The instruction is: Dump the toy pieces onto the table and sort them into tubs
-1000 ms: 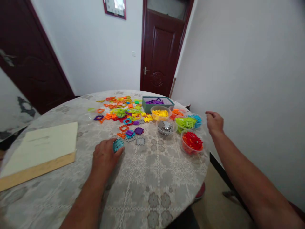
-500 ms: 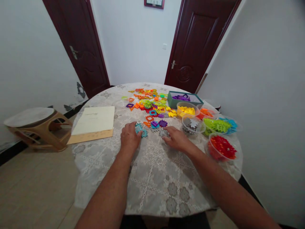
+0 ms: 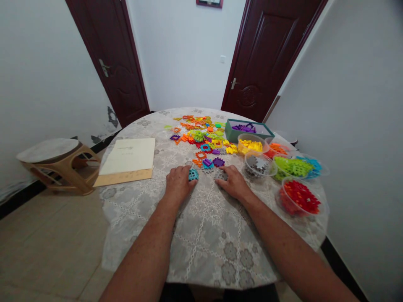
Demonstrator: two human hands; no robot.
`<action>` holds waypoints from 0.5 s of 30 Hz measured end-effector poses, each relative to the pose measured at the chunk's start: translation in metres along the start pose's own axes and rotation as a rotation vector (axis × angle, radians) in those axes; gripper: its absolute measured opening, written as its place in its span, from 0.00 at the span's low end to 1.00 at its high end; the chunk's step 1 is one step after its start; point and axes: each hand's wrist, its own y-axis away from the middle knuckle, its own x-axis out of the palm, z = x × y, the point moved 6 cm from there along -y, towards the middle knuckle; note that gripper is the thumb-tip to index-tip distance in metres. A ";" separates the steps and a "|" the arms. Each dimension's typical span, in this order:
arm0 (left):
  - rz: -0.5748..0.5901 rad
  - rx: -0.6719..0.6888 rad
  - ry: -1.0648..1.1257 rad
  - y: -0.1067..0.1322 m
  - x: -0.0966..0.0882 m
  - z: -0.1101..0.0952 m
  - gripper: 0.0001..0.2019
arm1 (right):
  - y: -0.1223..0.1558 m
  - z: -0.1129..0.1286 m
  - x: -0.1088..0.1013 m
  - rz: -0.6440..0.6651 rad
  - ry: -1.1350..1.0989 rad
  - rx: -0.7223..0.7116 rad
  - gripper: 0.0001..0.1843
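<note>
My left hand (image 3: 178, 181) rests on the table with its thumb and fingers closed around teal toothed plastic building pieces (image 3: 193, 175), bunched against its palm side. Opposite it, my right hand (image 3: 234, 181) has thumb and forefinger closed on grey building pieces (image 3: 221, 175) that lie at the tabletop. Just beyond and between the hands lie a purple gear-like piece (image 3: 218, 162) and an orange square frame piece (image 3: 200, 155). Parts of the pieces in both hands are covered by fingers.
A loose heap of mixed coloured pieces (image 3: 198, 135) spreads toward the far edge. On the right stand a green box (image 3: 232, 134) of purple pieces and several clear tubs, one with red pieces (image 3: 300, 198). At left lie paper sheets (image 3: 129, 157) on a board; a stool (image 3: 85, 167) stands beyond.
My left hand has closed over the teal pieces, which were spread beside it and now sit gathered. My right thumb and forefinger have drawn around the grey pieces. The view has shifted slightly.
</note>
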 end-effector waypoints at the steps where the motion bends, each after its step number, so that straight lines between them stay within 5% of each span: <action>1: 0.003 0.005 -0.013 0.000 0.000 0.000 0.25 | 0.000 0.001 -0.001 -0.004 -0.012 0.003 0.28; 9: 0.035 -0.037 -0.089 -0.003 -0.002 0.001 0.22 | -0.002 0.019 -0.022 -0.045 -0.203 -0.055 0.17; 15: 0.072 -0.080 -0.108 -0.003 -0.004 -0.001 0.22 | -0.001 0.017 -0.083 -0.470 -0.093 -0.019 0.23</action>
